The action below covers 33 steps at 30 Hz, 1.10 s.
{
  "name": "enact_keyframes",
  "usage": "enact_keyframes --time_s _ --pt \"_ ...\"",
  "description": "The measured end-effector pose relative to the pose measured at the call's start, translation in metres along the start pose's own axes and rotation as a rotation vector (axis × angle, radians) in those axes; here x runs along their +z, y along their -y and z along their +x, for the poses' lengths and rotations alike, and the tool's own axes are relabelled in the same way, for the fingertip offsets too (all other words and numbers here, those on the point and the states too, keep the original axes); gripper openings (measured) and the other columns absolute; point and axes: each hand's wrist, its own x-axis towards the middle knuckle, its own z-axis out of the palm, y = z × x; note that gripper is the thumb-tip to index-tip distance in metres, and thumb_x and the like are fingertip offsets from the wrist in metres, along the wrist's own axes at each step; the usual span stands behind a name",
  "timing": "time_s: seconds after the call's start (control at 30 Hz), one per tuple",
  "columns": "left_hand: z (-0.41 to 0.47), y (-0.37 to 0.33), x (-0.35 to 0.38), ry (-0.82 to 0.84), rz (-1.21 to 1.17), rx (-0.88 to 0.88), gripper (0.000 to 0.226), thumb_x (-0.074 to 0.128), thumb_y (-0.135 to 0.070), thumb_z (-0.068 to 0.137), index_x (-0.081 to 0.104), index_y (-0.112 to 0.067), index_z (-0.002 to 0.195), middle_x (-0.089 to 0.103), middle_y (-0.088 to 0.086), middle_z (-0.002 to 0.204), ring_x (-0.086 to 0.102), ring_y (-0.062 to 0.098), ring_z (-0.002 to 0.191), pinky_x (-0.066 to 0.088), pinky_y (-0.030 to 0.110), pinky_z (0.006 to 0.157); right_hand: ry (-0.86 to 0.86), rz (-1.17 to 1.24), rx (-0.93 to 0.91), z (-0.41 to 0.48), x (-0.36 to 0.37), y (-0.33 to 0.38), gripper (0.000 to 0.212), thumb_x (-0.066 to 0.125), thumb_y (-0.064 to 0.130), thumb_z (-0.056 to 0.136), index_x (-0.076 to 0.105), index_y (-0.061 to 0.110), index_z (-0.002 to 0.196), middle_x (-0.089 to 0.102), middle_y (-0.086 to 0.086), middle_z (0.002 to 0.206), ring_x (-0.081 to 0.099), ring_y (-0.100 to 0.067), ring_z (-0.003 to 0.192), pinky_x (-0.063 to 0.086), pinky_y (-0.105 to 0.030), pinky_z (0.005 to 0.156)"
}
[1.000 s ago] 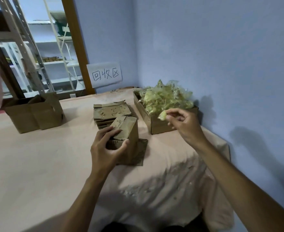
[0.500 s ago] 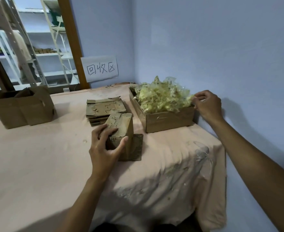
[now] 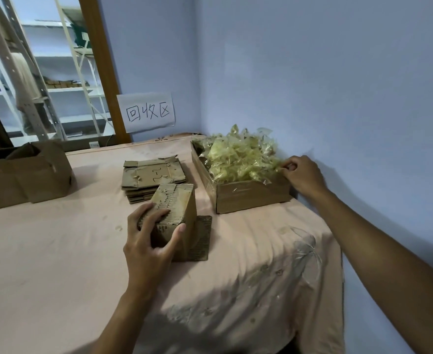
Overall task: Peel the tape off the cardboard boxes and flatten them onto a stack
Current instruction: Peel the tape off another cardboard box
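Observation:
A small brown cardboard box (image 3: pixel 182 213) stands on the pink tablecloth with one flap lying flat to its right. My left hand (image 3: pixel 149 238) grips its near top corner, fingers over the top and thumb on the side. Behind it lies a stack of flattened boxes (image 3: pixel 151 177). My right hand (image 3: pixel 302 175) is at the far right rim of a shallow cardboard tray (image 3: pixel 251 198) heaped with crumpled yellowish tape (image 3: pixel 241 159). Its fingers are curled and pinched together at the edge of the heap; whether they hold a strip I cannot tell.
A larger open cardboard box (image 3: pixel 23 175) stands at the table's left. A white paper sign (image 3: pixel 147 112) hangs on the blue wall behind. The wall runs close along the right. The table's right edge drops off just past the tray. Metal shelving shows through the opening at back left.
My right hand carried a piece of tape from in front of the tray to the tray's far right rim and stays there. My left hand keeps its grip on the box.

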Motion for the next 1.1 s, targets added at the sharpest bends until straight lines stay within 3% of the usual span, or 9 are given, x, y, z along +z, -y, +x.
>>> enact_keyframes --time_s 0.07,0.17,0.3,0.47,0.6,0.87,0.93,1.0,1.1 --pt "0.000 0.000 0.000 0.004 -0.001 -0.004 0.051 0.070 -0.055 0.083 0.074 -0.016 0.116 0.054 -0.001 0.138 0.047 -0.005 0.128 0.036 0.006 0.103 -0.045 0.003 0.023 -0.001 0.000 0.000 0.017 0.074 0.027 0.091 0.070 0.019 0.106 0.064 0.005 0.101 0.062 -0.018 0.093 0.048 -0.033 0.077" --pt "0.000 0.000 0.000 0.012 0.002 -0.003 0.053 0.069 -0.056 0.083 0.073 -0.016 0.118 0.053 -0.001 0.139 0.045 -0.008 0.129 0.036 0.006 0.103 -0.088 0.013 0.064 -0.003 -0.002 0.002 0.031 0.077 0.031 0.089 0.058 0.019 0.111 0.062 0.007 0.100 0.058 -0.016 0.090 0.050 -0.037 0.081" --pt "0.000 0.001 0.000 0.016 -0.002 -0.007 0.054 0.068 -0.057 0.083 0.072 -0.016 0.119 0.052 -0.002 0.140 0.043 -0.009 0.129 0.039 0.013 0.102 -0.090 -0.009 -0.003 -0.008 -0.004 0.002 0.013 0.075 0.028 0.092 0.068 0.018 0.096 0.062 0.007 0.095 0.063 -0.018 0.091 0.050 -0.035 0.079" --pt "0.000 0.000 0.000 0.009 -0.002 -0.013 0.054 0.068 -0.058 0.083 0.072 -0.017 0.118 0.052 -0.001 0.139 0.049 0.002 0.128 0.040 0.014 0.102 -0.073 0.009 -0.056 -0.016 -0.005 -0.004 0.015 0.072 0.034 0.094 0.073 0.020 0.100 0.065 0.002 0.104 0.064 -0.019 0.093 0.054 -0.039 0.084" --pt "0.000 0.000 0.001 0.002 0.006 -0.006 0.052 0.069 -0.055 0.083 0.073 -0.015 0.116 0.054 0.001 0.137 0.052 0.008 0.126 0.035 0.005 0.103 -0.150 0.034 -0.058 -0.025 -0.010 -0.002 0.017 0.073 0.032 0.094 0.068 0.020 0.104 0.067 0.003 0.095 0.063 -0.017 0.085 0.055 -0.038 0.079" --pt "0.001 0.001 -0.002 0.027 0.005 0.010 0.053 0.071 -0.056 0.083 0.073 -0.015 0.117 0.053 0.003 0.139 0.050 0.006 0.126 0.039 0.008 0.102 -0.171 0.192 -0.230 -0.058 -0.002 0.041 0.015 0.073 0.035 0.093 0.069 0.021 0.092 0.066 0.011 0.082 0.062 -0.009 0.075 0.056 -0.039 0.074" --pt "0.001 0.000 -0.006 0.041 0.045 0.015 0.055 0.069 -0.059 0.083 0.073 -0.018 0.120 0.049 0.003 0.142 0.050 0.008 0.126 0.045 0.019 0.098 -0.090 0.272 -0.260 -0.070 0.001 0.059 0.016 0.073 0.037 0.092 0.071 0.022 0.094 0.067 0.013 0.083 0.063 -0.007 0.074 0.058 -0.038 0.074" --pt "0.000 -0.001 -0.010 0.045 0.082 0.025 0.056 0.069 -0.060 0.082 0.072 -0.020 0.121 0.048 0.005 0.143 0.053 0.013 0.124 0.051 0.029 0.092 0.105 0.396 -0.249 -0.084 0.004 0.079 0.021 0.074 0.038 0.092 0.073 0.020 0.101 0.071 0.007 0.088 0.068 -0.012 0.074 0.061 -0.042 0.076" --pt "0.004 -0.002 -0.020 0.057 0.108 0.050 0.055 0.070 -0.058 0.082 0.074 -0.019 0.121 0.052 0.003 0.139 0.061 0.016 0.120 0.058 0.034 0.088 0.290 0.470 -0.270 -0.104 0.016 0.103 0.023 0.074 0.041 0.091 0.074 0.023 0.105 0.072 0.006 0.091 0.071 -0.018 0.075 0.062 -0.047 0.079"
